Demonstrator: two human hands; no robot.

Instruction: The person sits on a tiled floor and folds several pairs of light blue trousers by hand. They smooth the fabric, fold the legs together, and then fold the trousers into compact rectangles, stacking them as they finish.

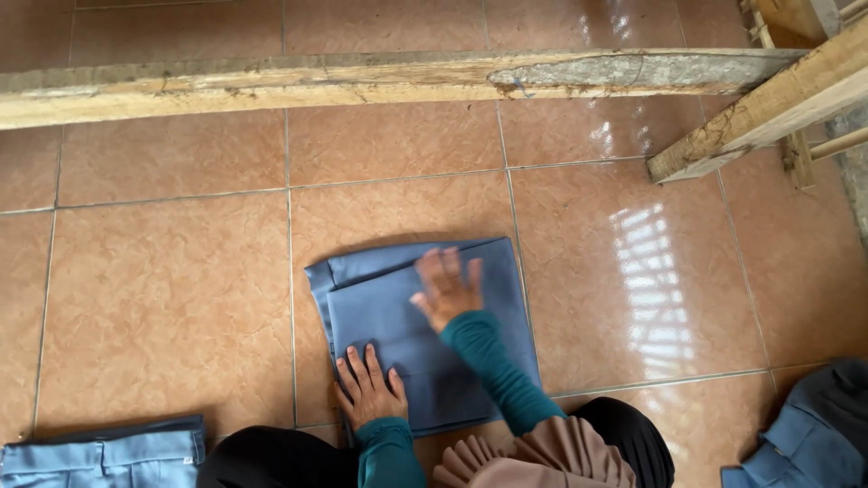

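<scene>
While both flat open palms, left hand and right hand, press one folded slate-blue cloth garment, gripping nothing, I count two more garments on the tiled floor: light-blue trousers, grey-blue heap.

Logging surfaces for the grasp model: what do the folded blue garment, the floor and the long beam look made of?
Folded blue garment: woven fabric, matte, probably cotton or a blend; crisp fold edges and seams. Both hands press flat on it, left hand and right hand. Floor: glazed ceramic tile, glossy; window reflections and grout lines. Beam: rough unfinished wood, chipped and stained.

open tile floor all round; wooden beam bars far side.
</scene>
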